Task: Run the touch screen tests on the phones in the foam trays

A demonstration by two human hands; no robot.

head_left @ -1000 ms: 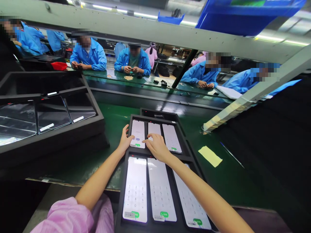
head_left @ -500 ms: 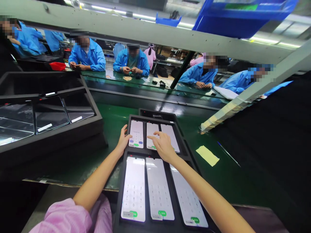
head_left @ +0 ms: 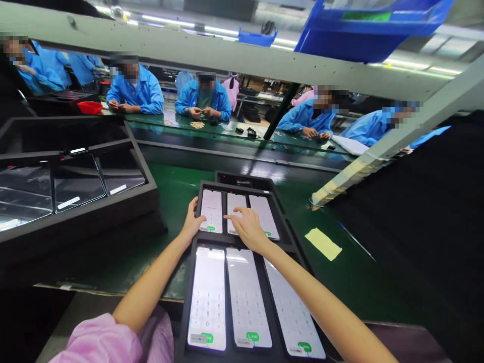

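A black foam tray [head_left: 184, 322] holds several smartphones with lit white dial-pad screens. My left hand [head_left: 192, 222] lies along the tray's upper left edge, fingers apart, its thumb over the side of the top left smartphone [head_left: 212, 205]. Above the top middle smartphone [head_left: 236, 199] hovers my right hand [head_left: 247, 227], open, index finger stretched toward the top left one; whether that fingertip touches glass I cannot tell. The top right smartphone [head_left: 264, 214] is partly behind this hand. In the near row are a left smartphone [head_left: 207, 272], a middle one and a right one, the last partly covered by my right forearm.
Dark-screened phones fill another black foam tray [head_left: 151, 201] on the left. A yellow paper slip [head_left: 323, 244] and a pen [head_left: 356, 241] lie on the green bench [head_left: 177, 176] at right. A slanted white post [head_left: 355, 166] rises there. People in blue work across the bench.
The two bluish-purple patches low on the top left smartphone's screen are gone. My right hand has shifted slightly left; my left hand keeps its place by the tray.
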